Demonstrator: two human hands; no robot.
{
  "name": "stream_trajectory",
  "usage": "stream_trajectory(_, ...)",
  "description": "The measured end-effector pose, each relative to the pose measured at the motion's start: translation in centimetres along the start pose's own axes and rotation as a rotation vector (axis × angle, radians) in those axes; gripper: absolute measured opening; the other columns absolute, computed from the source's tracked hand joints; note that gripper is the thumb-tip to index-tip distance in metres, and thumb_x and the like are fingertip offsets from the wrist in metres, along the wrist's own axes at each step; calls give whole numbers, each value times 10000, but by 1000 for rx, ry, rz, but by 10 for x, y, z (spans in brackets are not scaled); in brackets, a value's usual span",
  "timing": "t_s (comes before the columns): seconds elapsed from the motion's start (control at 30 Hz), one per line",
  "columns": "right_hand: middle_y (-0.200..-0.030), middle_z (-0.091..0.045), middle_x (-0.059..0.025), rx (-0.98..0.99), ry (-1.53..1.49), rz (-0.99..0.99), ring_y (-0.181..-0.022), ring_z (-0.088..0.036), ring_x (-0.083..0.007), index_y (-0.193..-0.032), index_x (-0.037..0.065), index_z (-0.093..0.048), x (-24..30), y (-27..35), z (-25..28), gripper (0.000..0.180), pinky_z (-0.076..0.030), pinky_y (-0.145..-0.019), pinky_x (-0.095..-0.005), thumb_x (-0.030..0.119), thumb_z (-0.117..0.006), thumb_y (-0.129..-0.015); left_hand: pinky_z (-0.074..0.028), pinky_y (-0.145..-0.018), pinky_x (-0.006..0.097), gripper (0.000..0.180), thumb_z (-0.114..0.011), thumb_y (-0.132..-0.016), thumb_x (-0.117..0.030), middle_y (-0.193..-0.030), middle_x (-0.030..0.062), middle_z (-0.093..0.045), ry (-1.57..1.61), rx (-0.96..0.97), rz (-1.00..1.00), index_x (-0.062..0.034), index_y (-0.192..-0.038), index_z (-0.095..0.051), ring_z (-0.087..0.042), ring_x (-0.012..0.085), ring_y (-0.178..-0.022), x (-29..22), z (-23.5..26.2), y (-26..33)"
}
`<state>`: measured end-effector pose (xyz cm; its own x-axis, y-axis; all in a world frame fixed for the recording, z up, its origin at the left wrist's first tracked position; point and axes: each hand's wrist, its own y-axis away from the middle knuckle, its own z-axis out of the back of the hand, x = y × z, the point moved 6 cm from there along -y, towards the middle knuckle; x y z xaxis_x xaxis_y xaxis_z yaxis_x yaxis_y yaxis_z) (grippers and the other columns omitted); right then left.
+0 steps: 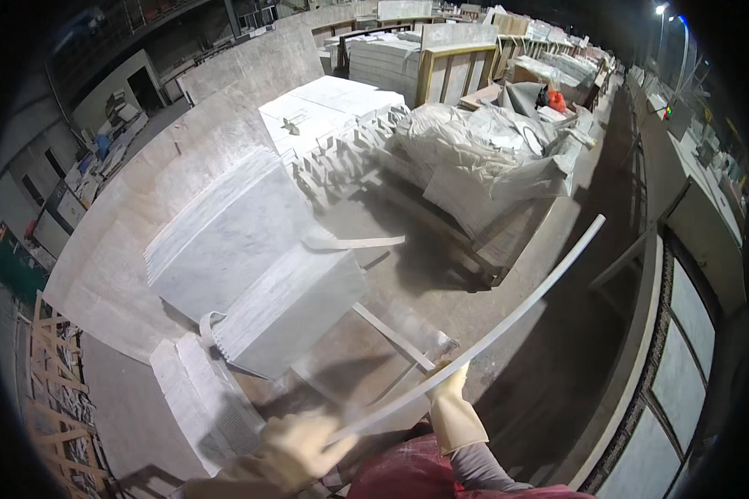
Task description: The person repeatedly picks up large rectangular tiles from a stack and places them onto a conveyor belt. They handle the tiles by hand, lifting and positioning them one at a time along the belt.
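A long, thin white strip (524, 303), apparently stone, slants across in front of me from lower left to upper right. My right hand (453, 407), in a pale yellow glove, is closed around it near its middle. At the strip's near end is my left hand (300, 449), gloved too and smeared by motion, with its thumb along the strip and its fingers closed on it. Beyond my hands stand grey-white stone slabs in a leaning stack (225, 229) and a nearer stack (300, 303). A lower pile of white pieces (187, 391) lies beside my left forearm.
On the right runs a conveyor-like line with a raised edge (632, 399) and pale stone tiles (681, 382). Plastic-covered goods (483, 150) sit on a pallet ahead, beside white-topped stacks (333, 104). Loose strips (391, 333) lie ahead of my hands. Wooden crates (54, 374) stand far left.
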<state>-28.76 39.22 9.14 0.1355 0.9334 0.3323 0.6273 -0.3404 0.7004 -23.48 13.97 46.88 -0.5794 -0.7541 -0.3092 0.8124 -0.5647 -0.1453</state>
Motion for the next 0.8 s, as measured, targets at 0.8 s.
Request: stream_trajectory(0.8,-1550,-451,-32,632,-1750,445,-1412,-420,-195,-1510,132,-455,129,205,221,514,-317,-1178,-363,404,-457,-1074,-443,-601,344,247,-874,-868,-211,-679,32,-573,352,246,-253,-34,-851,-703,-524,168,-649,-5,-55,23)
